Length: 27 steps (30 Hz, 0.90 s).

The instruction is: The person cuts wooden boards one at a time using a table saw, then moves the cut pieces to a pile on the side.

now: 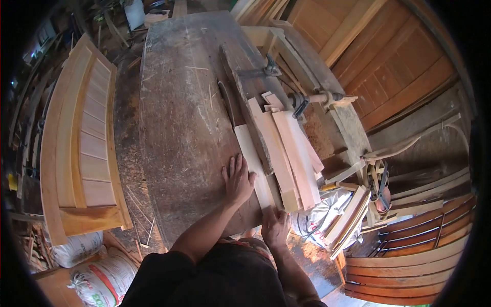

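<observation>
A narrow pale board (247, 145) lies flat on the dark wooden worktable (179, 112), alongside a rough straight wooden guide (240, 92). My left hand (239, 180) rests palm down with fingers spread, its thumb side over the board's left edge. At the board's near end, my right hand (275, 225) has its fingers closed round the end by the table's front edge. Beyond the far end is a dark curved piece (226, 100) I cannot identify. Right of the guide lies a stack of cut wooden strips (291, 153).
Metal clamps (300, 105) stand at the guide's right side. A panelled wooden door (84, 138) leans at left. Filled sacks (102, 281) lie at lower left. Loose strips (350, 220) rest on a white sack at right, near slatted curved woodwork (409, 261). Shavings cover the floor.
</observation>
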Each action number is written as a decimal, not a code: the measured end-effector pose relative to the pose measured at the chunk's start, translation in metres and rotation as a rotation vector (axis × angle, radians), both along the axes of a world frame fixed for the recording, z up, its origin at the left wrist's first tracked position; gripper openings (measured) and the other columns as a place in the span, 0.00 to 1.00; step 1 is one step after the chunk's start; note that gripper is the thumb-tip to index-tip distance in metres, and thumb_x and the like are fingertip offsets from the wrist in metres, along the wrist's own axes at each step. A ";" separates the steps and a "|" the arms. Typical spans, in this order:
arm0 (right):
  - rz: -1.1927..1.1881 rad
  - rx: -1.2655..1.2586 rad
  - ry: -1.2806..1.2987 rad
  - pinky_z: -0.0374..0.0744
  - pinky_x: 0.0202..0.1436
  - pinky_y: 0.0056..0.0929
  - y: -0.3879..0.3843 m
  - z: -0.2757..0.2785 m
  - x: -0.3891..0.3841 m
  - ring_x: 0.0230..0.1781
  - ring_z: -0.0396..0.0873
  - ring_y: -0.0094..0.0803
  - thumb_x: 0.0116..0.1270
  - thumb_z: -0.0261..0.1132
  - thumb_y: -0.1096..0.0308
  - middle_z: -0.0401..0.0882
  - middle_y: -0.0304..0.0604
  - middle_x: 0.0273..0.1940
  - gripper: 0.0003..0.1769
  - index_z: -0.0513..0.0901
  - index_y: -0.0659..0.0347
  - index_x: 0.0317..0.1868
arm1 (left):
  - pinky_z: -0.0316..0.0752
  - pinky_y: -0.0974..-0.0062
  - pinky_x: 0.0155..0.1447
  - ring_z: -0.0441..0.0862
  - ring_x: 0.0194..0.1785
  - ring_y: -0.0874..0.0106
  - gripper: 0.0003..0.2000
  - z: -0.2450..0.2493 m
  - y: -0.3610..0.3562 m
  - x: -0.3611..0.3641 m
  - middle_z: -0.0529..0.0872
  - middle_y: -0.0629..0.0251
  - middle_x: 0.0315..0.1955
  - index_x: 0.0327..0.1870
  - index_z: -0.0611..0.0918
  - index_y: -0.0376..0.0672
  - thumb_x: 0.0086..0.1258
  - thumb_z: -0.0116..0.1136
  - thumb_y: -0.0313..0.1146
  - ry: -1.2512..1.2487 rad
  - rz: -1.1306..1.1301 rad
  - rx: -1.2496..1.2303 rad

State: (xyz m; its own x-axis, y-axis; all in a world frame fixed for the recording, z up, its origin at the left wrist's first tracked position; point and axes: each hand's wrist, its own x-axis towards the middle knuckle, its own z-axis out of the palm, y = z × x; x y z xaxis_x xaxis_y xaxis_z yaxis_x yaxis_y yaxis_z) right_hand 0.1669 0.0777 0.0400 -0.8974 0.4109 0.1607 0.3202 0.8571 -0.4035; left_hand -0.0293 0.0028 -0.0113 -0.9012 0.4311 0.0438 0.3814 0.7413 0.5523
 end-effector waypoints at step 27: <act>-0.073 0.068 0.106 0.78 0.61 0.57 0.011 -0.034 -0.103 0.57 0.76 0.63 0.73 0.66 0.60 0.79 0.64 0.54 0.20 0.84 0.54 0.63 | 0.44 0.36 0.83 0.53 0.85 0.44 0.29 -0.010 -0.001 -0.007 0.65 0.47 0.80 0.74 0.75 0.38 0.77 0.58 0.45 0.065 0.062 0.086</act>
State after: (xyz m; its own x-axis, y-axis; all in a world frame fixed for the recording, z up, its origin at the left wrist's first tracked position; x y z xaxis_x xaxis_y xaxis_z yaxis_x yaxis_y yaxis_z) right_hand 0.0641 0.0884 0.0061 -0.8421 0.4593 0.2828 0.3413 0.8597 -0.3801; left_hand -0.0359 0.0015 -0.0213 -0.9199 0.3671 0.1377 0.3738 0.7151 0.5906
